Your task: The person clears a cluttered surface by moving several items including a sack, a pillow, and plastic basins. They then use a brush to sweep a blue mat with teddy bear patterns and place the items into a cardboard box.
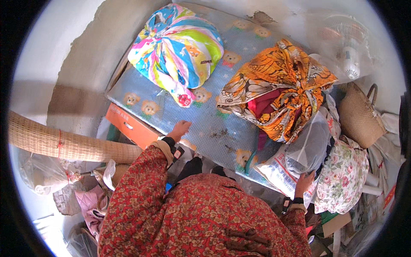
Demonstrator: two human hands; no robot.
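My left hand, fingers loosely spread and holding nothing, hovers over or rests on the near edge of a blue bear-print covering. My right hand is at the lower end of a clear plastic bag with grey contents, beside a white sack with printed writing; whether the fingers grip is unclear. Just beyond lies a knotted orange patterned cloth bundle with dark red cloth showing inside. A multicoloured striped cloth bundle sits farther back at left.
An orange cardboard box stands under the covering's left edge, near a rolled woven mat. At right are a floral cushion or bag, a woven straw basket and an electric fan under plastic. A pink quilted item lies lower left.
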